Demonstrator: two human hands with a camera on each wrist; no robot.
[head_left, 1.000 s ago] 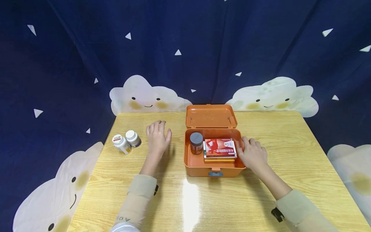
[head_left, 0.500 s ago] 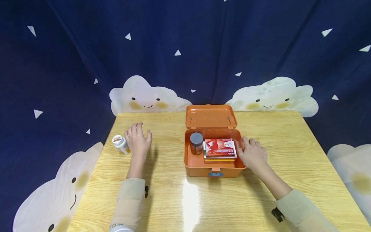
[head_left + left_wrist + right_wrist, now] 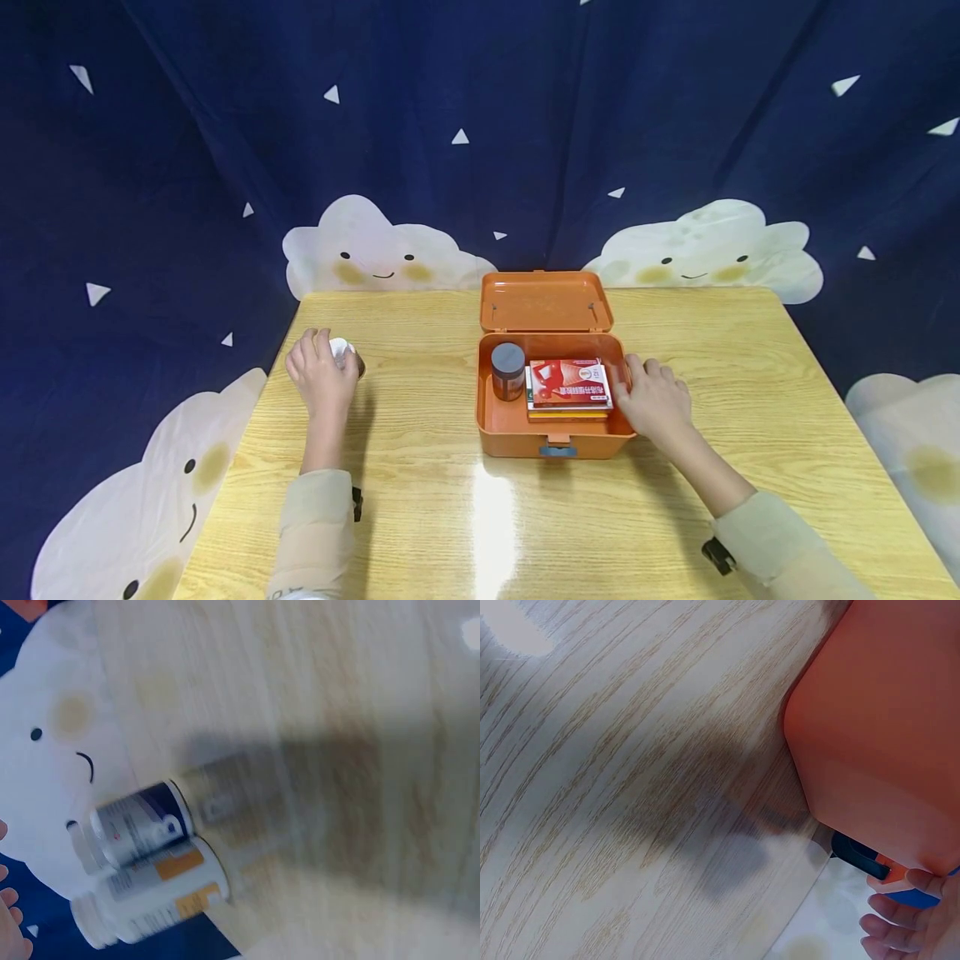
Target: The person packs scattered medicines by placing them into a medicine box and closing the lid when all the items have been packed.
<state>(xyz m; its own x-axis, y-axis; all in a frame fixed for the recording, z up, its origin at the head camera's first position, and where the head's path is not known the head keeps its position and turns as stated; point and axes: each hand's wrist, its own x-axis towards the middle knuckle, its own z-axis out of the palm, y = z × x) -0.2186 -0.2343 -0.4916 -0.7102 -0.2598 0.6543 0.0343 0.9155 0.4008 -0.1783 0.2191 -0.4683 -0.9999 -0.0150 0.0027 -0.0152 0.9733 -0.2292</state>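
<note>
Two white-capped pill bottles stand side by side at the table's left. In the left wrist view one has a blue label (image 3: 142, 823), the other an orange-and-white one (image 3: 161, 892). My left hand (image 3: 322, 375) is just above them with bent, spread fingers; it hides the orange-labelled bottle in the head view, and its fingertips (image 3: 9, 896) appear apart from both. An orange medicine box (image 3: 517, 443) stands with its lid (image 3: 546, 302) raised. My right hand (image 3: 658, 402) holds its right rim, thumb inside, other fingers outside and loosely curled.
Inside the box are a dark-capped brown jar (image 3: 508, 371) and a stack of medicine cartons topped by a red one (image 3: 570, 382). A grey latch (image 3: 558, 451) is on the box's front. A dark blue curtain (image 3: 525, 133) hangs behind the wooden table (image 3: 420, 517).
My left hand has moved left from beside the bottles, passing over the right-hand one to the left-hand one. The right hand and the box have stayed in place.
</note>
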